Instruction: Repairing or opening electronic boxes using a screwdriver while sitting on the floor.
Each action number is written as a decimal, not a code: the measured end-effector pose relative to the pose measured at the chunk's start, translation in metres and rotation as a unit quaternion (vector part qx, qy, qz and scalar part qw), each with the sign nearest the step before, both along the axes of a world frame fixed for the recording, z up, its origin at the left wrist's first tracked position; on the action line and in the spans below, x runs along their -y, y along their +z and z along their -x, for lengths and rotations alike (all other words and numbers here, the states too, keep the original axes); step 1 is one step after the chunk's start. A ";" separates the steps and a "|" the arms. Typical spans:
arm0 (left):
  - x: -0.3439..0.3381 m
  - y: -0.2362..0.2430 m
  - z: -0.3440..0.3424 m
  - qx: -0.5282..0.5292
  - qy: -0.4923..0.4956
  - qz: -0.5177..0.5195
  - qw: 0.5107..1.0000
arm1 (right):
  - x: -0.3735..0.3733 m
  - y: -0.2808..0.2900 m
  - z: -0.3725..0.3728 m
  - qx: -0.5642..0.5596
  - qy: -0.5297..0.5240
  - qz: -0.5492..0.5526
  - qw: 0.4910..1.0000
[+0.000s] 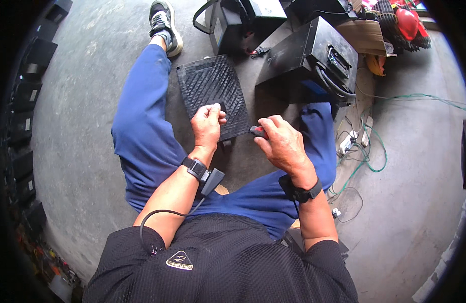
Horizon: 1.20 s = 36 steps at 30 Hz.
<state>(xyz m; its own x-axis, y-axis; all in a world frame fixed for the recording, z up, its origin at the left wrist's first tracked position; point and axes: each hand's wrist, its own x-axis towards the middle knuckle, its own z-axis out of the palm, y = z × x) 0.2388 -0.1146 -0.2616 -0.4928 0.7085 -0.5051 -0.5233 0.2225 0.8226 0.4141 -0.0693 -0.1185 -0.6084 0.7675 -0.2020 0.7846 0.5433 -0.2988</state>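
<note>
A black board with a ridged surface (pixel 212 83) lies between my legs, off the floor. Over its near half, my left hand (pixel 207 123) is closed in a pinch on a small black piece (pixel 223 107); its kind does not show. To the right, just past the board's near corner, my right hand (pixel 284 146) grips a short red-and-black tool handle (pixel 258 132) between thumb and fingers. The tool's working end cannot be made out. Both wrists wear black straps, and a grey module with a cable (pixel 212 182) hangs at the left one.
Beyond the board stand a black box (pixel 248 22) and a larger black case with a handle (pixel 313 60). Green cables (pixel 377 151) and a white power strip (pixel 348 142) lie at the right. A red helmet (pixel 407 23) sits far right. Several black boxes (pixel 27 96) line the left edge.
</note>
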 end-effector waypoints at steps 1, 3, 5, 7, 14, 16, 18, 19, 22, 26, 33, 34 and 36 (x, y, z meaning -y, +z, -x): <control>0.001 0.000 -0.001 0.000 0.000 -0.007 1.000 | 0.000 -0.003 -0.003 -0.046 0.023 -0.017 0.999; -0.002 0.001 -0.001 -0.002 -0.003 -0.002 1.000 | 0.000 -0.005 -0.006 -0.094 0.048 -0.032 0.994; -0.002 0.001 -0.001 -0.001 -0.011 0.002 1.000 | 0.000 -0.001 -0.005 -0.036 0.036 -0.015 0.999; -0.002 0.001 -0.001 -0.001 -0.012 0.001 1.000 | 0.001 0.000 -0.002 -0.012 0.013 -0.004 1.000; -0.002 0.000 0.002 0.015 0.010 -0.004 1.000 | 0.005 -0.003 -0.002 -0.124 0.024 -0.012 0.992; -0.003 0.001 0.002 0.013 0.007 0.000 1.000 | 0.007 -0.004 -0.005 -0.112 0.031 -0.016 0.993; -0.003 0.001 0.002 0.010 0.005 0.004 1.000 | 0.006 -0.004 -0.006 -0.103 0.038 -0.019 0.994; -0.003 0.000 0.001 0.010 0.008 0.003 1.000 | 0.006 -0.003 -0.005 -0.067 0.010 -0.012 0.998; -0.001 0.000 0.002 0.005 0.005 0.001 1.000 | 0.003 -0.006 -0.005 -0.028 -0.025 0.002 0.999; -0.001 -0.002 0.014 -0.035 0.039 -0.003 0.999 | 0.003 -0.006 -0.006 -0.052 -0.024 0.022 0.998; 0.000 -0.013 0.046 -0.272 0.145 0.082 0.948 | -0.005 -0.008 -0.014 -0.055 0.010 -0.016 0.998; 0.001 -0.017 0.046 -0.277 0.143 0.103 0.945 | -0.006 -0.010 -0.015 -0.066 0.004 -0.015 0.998; 0.004 -0.025 0.041 -0.279 0.108 0.136 0.944 | -0.008 -0.013 -0.020 -0.057 0.004 -0.024 0.998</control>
<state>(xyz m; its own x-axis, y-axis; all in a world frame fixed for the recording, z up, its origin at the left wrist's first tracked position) 0.1982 -0.1185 -0.2866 -0.8541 0.4427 -0.2731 -0.0821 0.4036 0.9112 0.4342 -0.0616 -0.1315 -0.6309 0.7701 -0.0943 0.7432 0.5648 -0.3587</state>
